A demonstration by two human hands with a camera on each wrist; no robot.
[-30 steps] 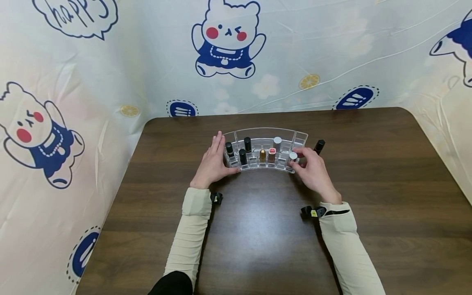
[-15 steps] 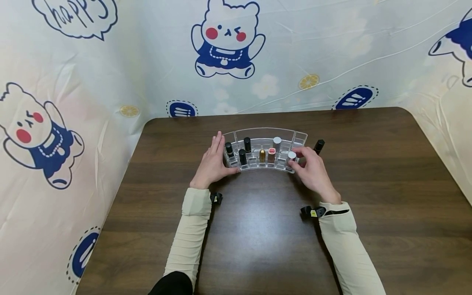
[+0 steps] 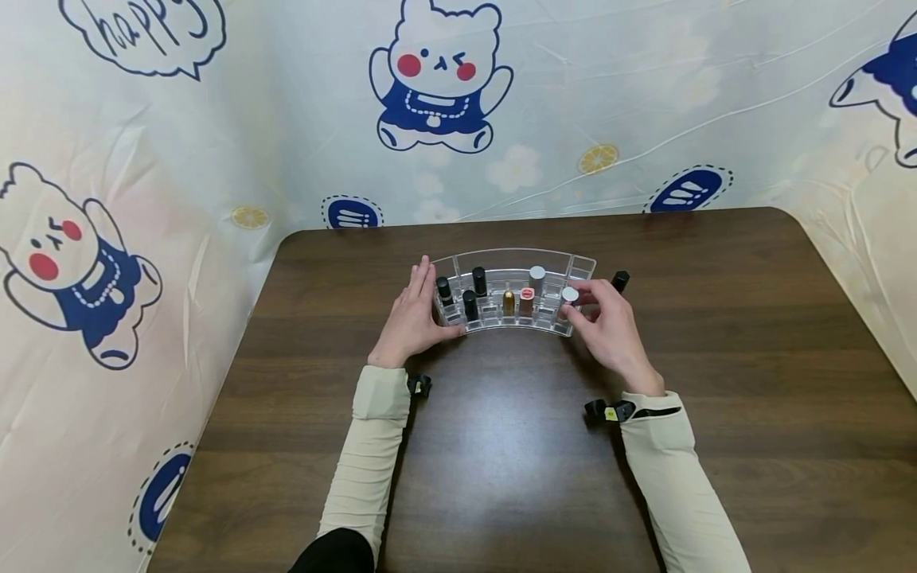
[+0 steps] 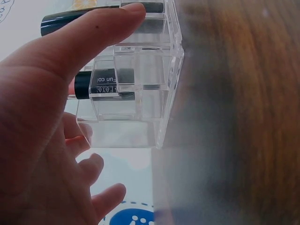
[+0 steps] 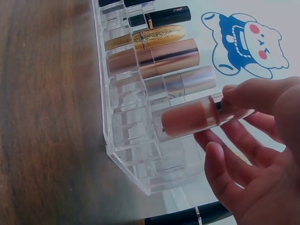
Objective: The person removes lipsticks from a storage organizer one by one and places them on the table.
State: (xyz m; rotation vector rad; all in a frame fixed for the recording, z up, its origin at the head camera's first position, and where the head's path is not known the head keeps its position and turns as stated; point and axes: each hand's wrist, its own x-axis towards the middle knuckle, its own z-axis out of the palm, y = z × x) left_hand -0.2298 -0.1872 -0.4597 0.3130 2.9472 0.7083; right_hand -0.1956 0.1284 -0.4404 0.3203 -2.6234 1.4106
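Peach tube [image 5: 184, 121] is at the right end of the clear stepped organizer [image 3: 510, 259], which rests on the table [image 3: 752, 334]. Starting at the left, the left hand [image 3: 410, 320] touches the organizer's left end, its grip relaxed, fingers extended and thumb along the front. Beside it are three black-capped tubes [image 3: 470, 305], then, in front, a gold lipstick [image 3: 509, 302] and a rose-gold lipstick [image 3: 526, 303], with a silver tube [image 3: 536, 278] behind. Next, the right hand [image 3: 612, 328] pinches the peach tube by its upper part; whether its base sits in a slot, I cannot tell. Farthest right, a black tube [image 3: 620, 280] shows past that hand, outside the organizer.
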